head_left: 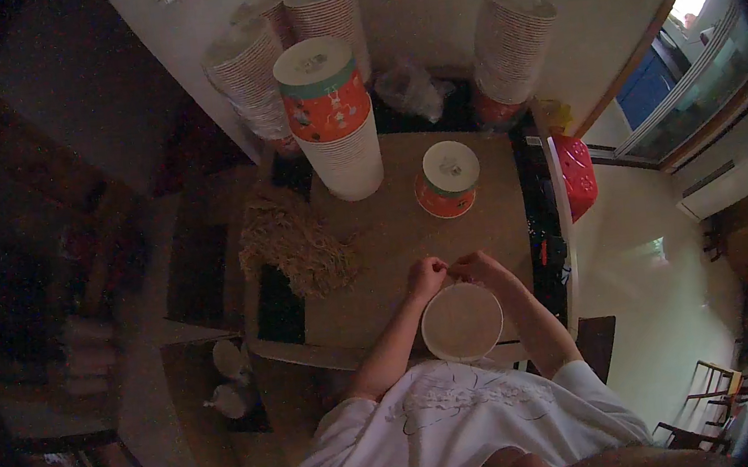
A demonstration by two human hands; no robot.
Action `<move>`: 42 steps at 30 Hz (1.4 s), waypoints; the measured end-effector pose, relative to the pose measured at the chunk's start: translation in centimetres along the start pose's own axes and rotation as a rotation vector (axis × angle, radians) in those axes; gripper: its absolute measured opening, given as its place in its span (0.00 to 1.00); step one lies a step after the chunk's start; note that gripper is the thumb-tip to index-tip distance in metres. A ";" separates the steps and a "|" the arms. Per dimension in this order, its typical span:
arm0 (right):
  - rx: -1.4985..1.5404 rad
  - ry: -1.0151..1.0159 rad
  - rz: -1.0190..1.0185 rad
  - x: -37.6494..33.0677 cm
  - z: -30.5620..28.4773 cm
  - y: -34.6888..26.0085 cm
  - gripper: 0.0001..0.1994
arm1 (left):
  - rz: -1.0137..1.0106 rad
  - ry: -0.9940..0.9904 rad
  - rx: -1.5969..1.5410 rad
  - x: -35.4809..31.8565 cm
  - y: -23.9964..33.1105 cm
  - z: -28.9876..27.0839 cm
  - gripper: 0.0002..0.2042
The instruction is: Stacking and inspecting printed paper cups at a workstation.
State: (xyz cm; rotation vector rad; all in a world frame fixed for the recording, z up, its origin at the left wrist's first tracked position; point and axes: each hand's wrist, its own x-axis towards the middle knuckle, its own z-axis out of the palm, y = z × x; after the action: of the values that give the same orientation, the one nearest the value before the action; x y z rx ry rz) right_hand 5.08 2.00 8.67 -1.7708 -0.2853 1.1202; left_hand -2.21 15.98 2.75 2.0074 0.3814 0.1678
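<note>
My left hand (pixel 427 278) and my right hand (pixel 478 268) meet over the near part of the table, fingertips pressed together in a pinch. What they hold, if anything, is too small and dim to make out. Just below them, between my forearms, is a round white paper bucket (pixel 462 322) with a pale rim, close against my shirt. Farther off, a red and green paper bucket (pixel 451 168) stands upside down, its white base up. Left of my hands lies a heap of tan, stringy strands (pixel 297 244).
A tall stack of upside-down paper buckets (pixel 342 160) rises at the back left of the table (pixel 392 232). More bucket stacks (pixel 243 70) stand behind it, another stack (pixel 513 44) at back right. A crumpled clear plastic bag (pixel 412 90) lies between. Something red (pixel 576 176) sits beyond the right edge.
</note>
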 end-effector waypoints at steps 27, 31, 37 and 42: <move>0.143 -0.212 -0.078 3.3 -1.8 8.0 0.22 | -0.064 0.093 -0.159 1.5 -5.0 3.3 0.02; 0.019 -0.126 -0.213 2.3 -0.3 5.9 0.07 | -0.044 0.132 -0.135 1.2 -7.3 2.7 0.02; 0.471 -0.296 -0.176 -0.8 -0.7 2.0 0.07 | -0.131 0.098 -0.029 1.1 -5.4 1.9 0.02; 0.503 -0.481 -0.338 0.0 -1.2 1.6 0.08 | -0.091 0.113 -0.006 1.3 -6.8 2.0 0.03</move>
State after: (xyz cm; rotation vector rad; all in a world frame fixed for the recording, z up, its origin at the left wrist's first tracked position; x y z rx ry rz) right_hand 5.57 0.47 7.50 -0.9592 -0.5183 1.2249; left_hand -1.70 17.52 -4.25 1.9760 0.5426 0.2263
